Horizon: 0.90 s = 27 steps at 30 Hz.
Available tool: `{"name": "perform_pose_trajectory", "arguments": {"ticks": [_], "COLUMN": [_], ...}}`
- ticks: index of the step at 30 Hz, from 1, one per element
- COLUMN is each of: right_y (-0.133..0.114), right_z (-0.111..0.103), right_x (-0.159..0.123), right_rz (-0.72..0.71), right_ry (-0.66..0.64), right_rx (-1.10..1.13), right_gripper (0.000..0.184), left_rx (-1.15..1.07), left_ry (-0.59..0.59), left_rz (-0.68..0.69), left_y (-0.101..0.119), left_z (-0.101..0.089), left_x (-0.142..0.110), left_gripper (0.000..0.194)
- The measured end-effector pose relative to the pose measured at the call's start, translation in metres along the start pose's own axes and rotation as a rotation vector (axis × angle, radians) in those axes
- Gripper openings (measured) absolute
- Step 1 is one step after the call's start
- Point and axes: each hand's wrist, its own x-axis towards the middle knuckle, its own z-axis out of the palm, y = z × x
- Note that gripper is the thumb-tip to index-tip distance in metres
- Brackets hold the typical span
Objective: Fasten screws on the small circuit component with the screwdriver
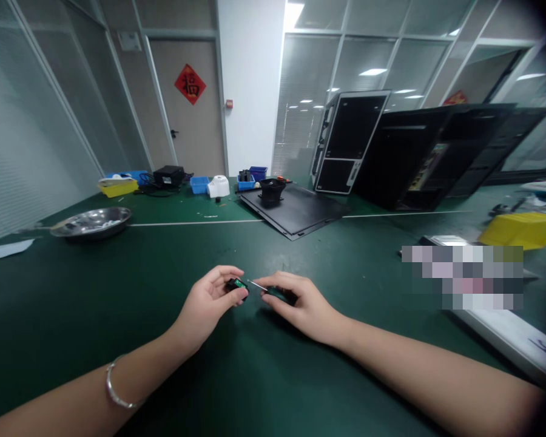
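Small black part with green circuit board pinched between left hand fingertips; slim screwdriver held closed in right hand, tip kept just beside part, above green work mat.

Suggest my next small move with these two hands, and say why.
I'd probably line the screwdriver up squarely with the part before pressing. Your right hand holds a small screwdriver with its thin tip pointing at the small black-and-green part in your left hand, and that part is tiny, so a slip seems likely.
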Motion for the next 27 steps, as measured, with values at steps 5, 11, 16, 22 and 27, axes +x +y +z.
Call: {"name": "perform_pose_trajectory", "arguments": {"ticks": [5, 11, 16, 22, 27], "right_y": [0.0026, 0.0033, 0.0039, 0.0035, 0.0022], "right_z": [0.0011, 0.0003, 0.0010, 0.0011, 0.0010], "right_x": [-0.0010, -0.0007, -0.0013, -0.0018, -0.0021], "right_rz": [-0.011, -0.081, -0.088, -0.090, -0.088], "right_ry": [0.038, 0.030, 0.043, 0.046, 0.027], "right_rx": [0.017, 0.009, 0.021, 0.048, 0.058], "right_gripper": [0.034, 0.029, 0.028, 0.028, 0.027], "left_rx": [0.017, -0.007, -0.002, 0.010, 0.064], "left_ry": [-0.007, -0.004, 0.012, 0.010, -0.001], "left_rz": [-0.010, -0.011, 0.002, 0.019, 0.064], "left_y": [0.0015, -0.0002, -0.0010, -0.0014, -0.0036], "left_z": [0.0004, 0.0001, -0.0005, -0.0009, -0.0017], "left_x": [-0.0009, -0.0011, -0.0006, -0.0013, -0.0011], "left_gripper": [0.027, 0.027, 0.026, 0.025, 0.023]}}
